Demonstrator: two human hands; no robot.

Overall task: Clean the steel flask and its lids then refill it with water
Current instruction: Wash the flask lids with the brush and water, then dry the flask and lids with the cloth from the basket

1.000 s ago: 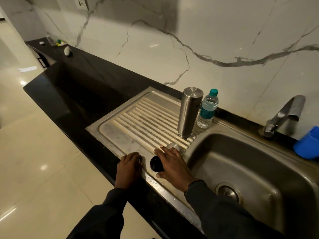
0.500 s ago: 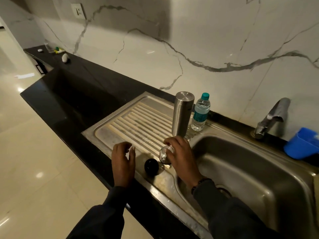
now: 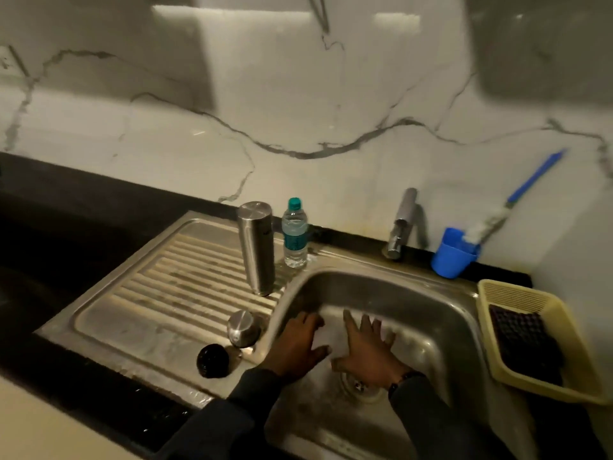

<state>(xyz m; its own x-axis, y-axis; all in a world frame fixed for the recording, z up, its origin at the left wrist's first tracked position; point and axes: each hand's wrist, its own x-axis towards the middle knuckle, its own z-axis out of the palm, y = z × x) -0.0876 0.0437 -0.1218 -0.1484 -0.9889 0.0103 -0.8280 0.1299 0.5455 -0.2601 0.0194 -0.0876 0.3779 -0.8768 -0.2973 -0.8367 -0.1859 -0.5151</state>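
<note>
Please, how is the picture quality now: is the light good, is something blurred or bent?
Head view: dim, yellowish light; both hands, left hand and right hand, smear with motion blur over the sink; bright glare patches on the marble wall; the wide lens bends the counter edge; the steel flask stays fairly sharp.

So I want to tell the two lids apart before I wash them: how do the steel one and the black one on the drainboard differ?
The steel lid is shiny silver metal and looks larger; the black lid is dark, duller and looks smaller. The steel lid sits further back, nearer the flask; the black lid lies closer to the front edge of the drainboard. Both are round, rest on the drainboard's flat part, and neither is held by the hands.
</note>
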